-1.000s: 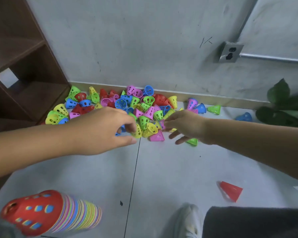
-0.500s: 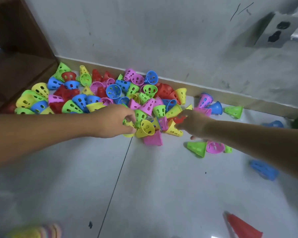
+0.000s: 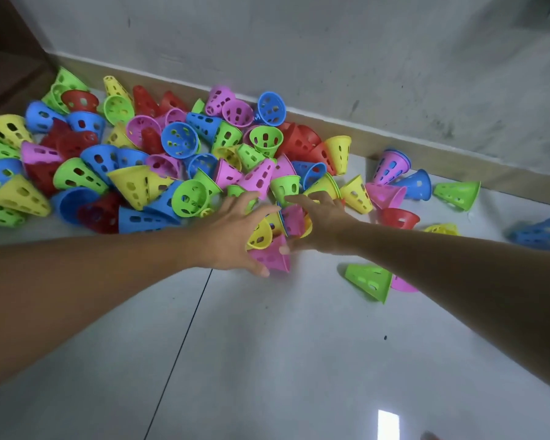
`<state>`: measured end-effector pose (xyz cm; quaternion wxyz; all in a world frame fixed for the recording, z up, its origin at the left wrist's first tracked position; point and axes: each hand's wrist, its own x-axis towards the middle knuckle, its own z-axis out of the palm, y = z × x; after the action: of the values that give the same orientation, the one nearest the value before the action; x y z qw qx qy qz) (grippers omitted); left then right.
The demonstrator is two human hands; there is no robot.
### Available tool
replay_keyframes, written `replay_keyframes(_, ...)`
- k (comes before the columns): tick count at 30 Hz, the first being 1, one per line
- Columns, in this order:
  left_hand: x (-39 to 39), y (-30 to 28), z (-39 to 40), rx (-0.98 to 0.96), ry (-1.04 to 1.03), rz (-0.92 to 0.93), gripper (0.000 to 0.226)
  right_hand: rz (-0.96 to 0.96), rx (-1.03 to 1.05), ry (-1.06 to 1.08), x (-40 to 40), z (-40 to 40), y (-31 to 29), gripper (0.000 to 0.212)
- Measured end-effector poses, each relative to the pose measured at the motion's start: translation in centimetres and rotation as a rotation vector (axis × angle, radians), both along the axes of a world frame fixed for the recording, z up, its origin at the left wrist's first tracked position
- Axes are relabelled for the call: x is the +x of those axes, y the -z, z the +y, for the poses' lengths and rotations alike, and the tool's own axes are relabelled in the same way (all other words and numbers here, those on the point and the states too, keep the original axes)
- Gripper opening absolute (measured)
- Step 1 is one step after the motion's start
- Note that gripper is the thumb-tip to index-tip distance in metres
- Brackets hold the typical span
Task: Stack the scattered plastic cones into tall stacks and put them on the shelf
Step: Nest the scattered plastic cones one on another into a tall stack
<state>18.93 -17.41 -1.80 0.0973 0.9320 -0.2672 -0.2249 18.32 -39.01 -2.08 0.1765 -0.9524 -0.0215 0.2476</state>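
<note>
A: Where are the cones [image 3: 178,144]?

B: Heaped on the floor [image 3: 267,360], just beyond both hands. Left hand [image 3: 232,236] spread open; right hand [image 3: 321,223] curls round a pink cone [image 3: 294,219].

A: Advice?

B: Nest rims squarely, same direction.

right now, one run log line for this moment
phase: gathering | left hand: open, on pink cone | right hand: gripping small cone stack | pile: unstacked
</note>
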Motion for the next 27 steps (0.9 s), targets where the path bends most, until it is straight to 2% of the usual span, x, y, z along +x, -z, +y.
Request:
replay_keyframes(5, 0.7, 2.2, -1.7, -0.002, 0.047, -0.013, 0.124, -0.069, -0.043, -0.039, 0.7, -0.4, 2.1, 0.104)
replay_keyframes(11, 1.8, 2.8, -1.9, -0.032, 0.093, -0.055, 0.098, -0.225, 0.072, 0.001, -0.6, -0.8, 4.2, 0.098)
replay_keyframes(18, 1.3, 2.0, -2.0, 0.211, 0.270, 0.004, 0.096, -0.373, 0.159, 0.095, -5.3, -1.1, 6.8, 0.072)
replay_keyframes(20, 1.0, 2.1, -1.9, 0.224, 0.277, 0.022, 0.092, -0.392, 0.175, 0.157, -5.7, -1.0, 6.9, 0.064)
replay_keyframes(24, 0.5, 2.3, -0.9, 0.095, 0.215, 0.033, 0.067, -0.341, 0.285, 0.345, -6.9, -1.4, 6.1, 0.053)
replay_keyframes(27, -0.2, 2.2, 0.7, 0.048, 0.179, 0.009, 0.046, -0.308, 0.321, 0.395, -8.4, -1.7, 5.3, 0.045)
